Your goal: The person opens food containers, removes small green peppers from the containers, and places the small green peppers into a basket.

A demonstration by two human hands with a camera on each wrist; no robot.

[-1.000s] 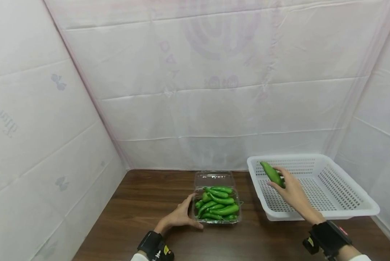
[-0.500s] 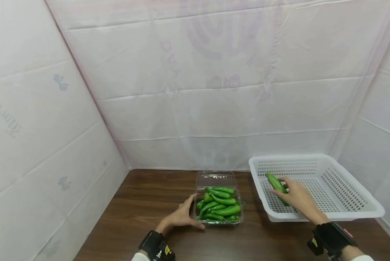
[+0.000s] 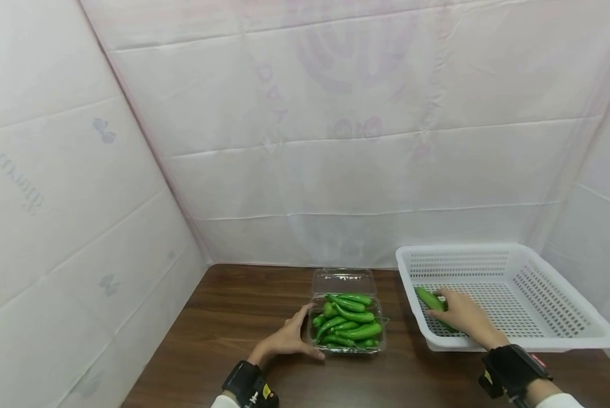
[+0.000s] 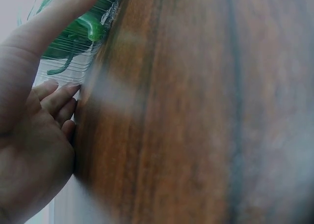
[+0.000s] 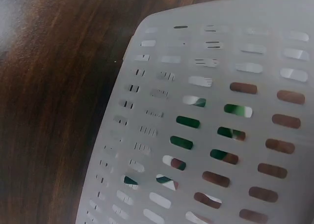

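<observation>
The green pepper (image 3: 430, 300) lies low inside the white basket (image 3: 564, 334), grasped near its middle by the right hand (image 3: 463, 317). It looks light, smooth and likely slippery; mid-body seems the surest hold. The left hand (image 3: 284, 340), fingers relaxed, rests against the clear box (image 3: 346, 323) of peppers on the table (image 3: 223, 317).

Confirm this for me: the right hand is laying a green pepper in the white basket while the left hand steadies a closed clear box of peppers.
One thing is off: the clear box is open, its lid folded back behind it, as the head view shows. The rest holds: the right hand holds a green pepper low inside the white basket, and the left hand rests against the box's left side.
</observation>
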